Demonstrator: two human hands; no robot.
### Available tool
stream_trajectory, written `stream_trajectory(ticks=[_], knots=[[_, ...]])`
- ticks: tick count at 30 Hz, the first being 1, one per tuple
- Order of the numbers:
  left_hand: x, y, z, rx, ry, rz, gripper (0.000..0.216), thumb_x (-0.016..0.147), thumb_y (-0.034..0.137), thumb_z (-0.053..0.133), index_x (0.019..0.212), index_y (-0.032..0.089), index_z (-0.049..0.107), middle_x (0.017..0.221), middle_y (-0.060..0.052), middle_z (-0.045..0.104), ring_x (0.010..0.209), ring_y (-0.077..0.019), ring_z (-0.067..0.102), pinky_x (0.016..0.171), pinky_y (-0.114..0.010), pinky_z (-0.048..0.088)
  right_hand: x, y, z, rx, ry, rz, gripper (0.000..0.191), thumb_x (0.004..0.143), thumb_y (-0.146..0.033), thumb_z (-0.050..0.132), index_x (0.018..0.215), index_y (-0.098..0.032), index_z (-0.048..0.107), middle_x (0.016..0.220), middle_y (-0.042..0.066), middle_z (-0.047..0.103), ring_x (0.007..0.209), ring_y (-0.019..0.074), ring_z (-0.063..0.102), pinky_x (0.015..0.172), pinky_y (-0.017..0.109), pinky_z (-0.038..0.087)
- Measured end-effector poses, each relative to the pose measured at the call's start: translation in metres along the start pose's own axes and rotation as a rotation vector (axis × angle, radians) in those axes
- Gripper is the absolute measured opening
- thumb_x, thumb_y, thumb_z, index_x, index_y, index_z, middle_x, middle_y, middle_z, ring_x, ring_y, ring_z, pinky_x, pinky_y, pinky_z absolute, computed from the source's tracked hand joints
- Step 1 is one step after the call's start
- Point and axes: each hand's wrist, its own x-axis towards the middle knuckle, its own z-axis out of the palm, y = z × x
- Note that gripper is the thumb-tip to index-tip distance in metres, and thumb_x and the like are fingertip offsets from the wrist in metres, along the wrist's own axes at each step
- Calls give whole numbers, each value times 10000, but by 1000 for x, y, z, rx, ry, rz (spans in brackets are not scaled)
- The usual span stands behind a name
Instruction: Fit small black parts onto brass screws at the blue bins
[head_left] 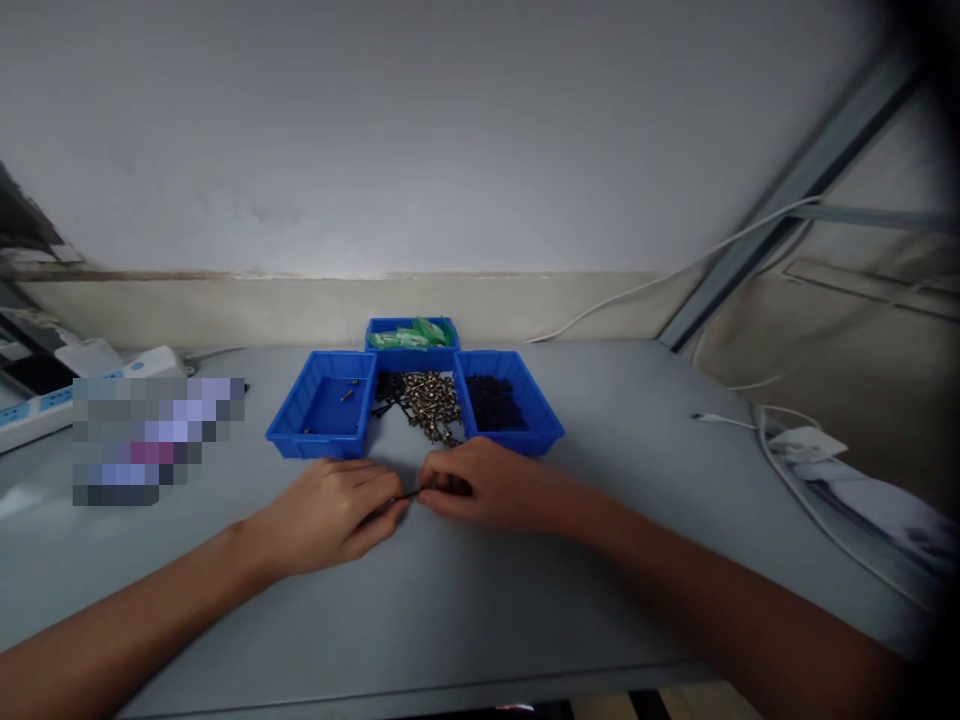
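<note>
My left hand [341,510] and my right hand [476,488] rest on the grey table [465,610], fingertips meeting just in front of a pile of brass and dark screws [427,402]. Both hands are pinched on a small dark screw [409,495] held between them. The left blue tray [300,425] holds only a few screws. The right blue tray [536,425] is filled with small black parts. A third blue tray [412,350] behind them holds green plastic pieces.
A white power strip [45,405] lies at the left edge beside a blurred patch. White cables and a charger [806,440] lie at the right. A wall rises close behind the trays.
</note>
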Motion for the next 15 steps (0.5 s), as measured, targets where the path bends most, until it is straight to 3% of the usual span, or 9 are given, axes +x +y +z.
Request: stream_trajectory(ticks=[15], knots=[[1, -2, 3, 33, -39, -10, 233, 878, 254, 365, 705, 163, 491, 644, 7, 529, 583, -118, 506, 544, -238, 353, 0, -2, 2, 24, -32, 1, 141, 785, -279, 488, 695, -172, 509, 570, -57, 495, 502, 64, 425, 473, 192, 288]])
